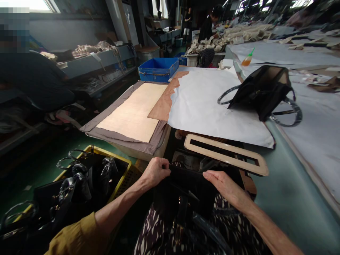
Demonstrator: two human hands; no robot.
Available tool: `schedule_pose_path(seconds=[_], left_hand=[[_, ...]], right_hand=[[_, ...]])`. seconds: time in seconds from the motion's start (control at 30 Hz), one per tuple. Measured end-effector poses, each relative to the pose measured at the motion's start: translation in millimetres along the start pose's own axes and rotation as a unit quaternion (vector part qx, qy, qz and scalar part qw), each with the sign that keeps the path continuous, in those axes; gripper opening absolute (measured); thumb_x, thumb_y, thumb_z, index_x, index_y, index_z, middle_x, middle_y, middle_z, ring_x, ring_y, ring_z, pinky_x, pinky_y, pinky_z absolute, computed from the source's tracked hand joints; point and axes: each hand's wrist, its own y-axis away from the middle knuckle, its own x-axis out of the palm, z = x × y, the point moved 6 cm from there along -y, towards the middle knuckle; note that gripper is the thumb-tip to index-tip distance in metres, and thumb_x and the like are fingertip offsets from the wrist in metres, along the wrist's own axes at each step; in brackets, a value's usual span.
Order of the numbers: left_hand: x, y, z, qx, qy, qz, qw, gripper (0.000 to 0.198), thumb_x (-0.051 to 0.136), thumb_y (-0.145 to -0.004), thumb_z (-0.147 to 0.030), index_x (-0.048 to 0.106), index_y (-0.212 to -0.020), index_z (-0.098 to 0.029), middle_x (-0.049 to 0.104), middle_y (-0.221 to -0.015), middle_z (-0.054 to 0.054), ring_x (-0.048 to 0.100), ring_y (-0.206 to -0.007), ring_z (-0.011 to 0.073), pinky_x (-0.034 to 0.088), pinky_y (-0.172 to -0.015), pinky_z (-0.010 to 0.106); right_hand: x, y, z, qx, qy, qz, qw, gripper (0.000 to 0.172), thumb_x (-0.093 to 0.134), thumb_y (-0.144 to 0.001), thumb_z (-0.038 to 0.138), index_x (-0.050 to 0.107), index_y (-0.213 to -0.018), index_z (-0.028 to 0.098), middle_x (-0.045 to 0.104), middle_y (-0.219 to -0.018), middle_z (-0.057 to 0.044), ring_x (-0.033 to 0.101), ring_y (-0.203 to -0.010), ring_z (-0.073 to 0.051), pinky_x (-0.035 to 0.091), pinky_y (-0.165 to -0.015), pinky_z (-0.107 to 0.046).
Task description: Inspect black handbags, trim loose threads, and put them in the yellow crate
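A black handbag (186, 187) rests on my lap, its upper edge facing away from me. With fingers and thumb pinched, my left hand (157, 171) grips the left end of that edge. Farther right, my right hand (221, 180) holds the same edge, thumb on top and the other fingers hidden beneath. Gold-coloured metal fittings and a strap show on the bag's front, and a handle in clear plastic wrap (209, 228) hangs toward me. Just beyond the bag lies a flat wooden frame (225, 154) with a long slot.
Left of me, a yellow crate (123, 173) holds several black handbags. Ahead are a pale board (132, 109) on grey cloth, a white sheet (204, 102) and a blue bin (159, 69). Another black handbag (262, 88) stands at right. A person (34, 78) sits at far left.
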Motion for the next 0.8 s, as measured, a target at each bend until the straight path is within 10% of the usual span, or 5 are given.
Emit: schedule_pose_path(seconds=[0.6, 0.8], left_hand=[[-2.1, -5, -6, -0.037, -0.07, -0.019, 0.997, 0.013, 0.049, -0.055, -0.012, 0.043, -0.045, -0.015, 0.032, -0.042, -0.006, 0.033, -0.046, 0.0083, 0.022, -0.047, 0.022], [-2.5, -3, -6, -0.022, -0.049, -0.008, 0.999, 0.012, 0.048, -0.056, -0.014, 0.043, -0.045, -0.015, 0.032, -0.042, -0.006, 0.035, -0.046, 0.0082, 0.022, -0.047, 0.021]], right_hand=[[1, 10, 16, -0.013, 0.071, -0.039, 0.997, 0.042, 0.032, -0.083, 0.052, 0.029, -0.057, 0.02, 0.028, -0.054, 0.005, 0.028, -0.053, -0.01, 0.026, -0.051, -0.023], [-5, 12, 23, -0.063, 0.148, -0.091, 0.983, 0.039, 0.034, -0.085, 0.047, 0.05, -0.06, 0.021, 0.05, -0.056, 0.002, 0.045, -0.056, -0.013, 0.03, -0.055, -0.024]])
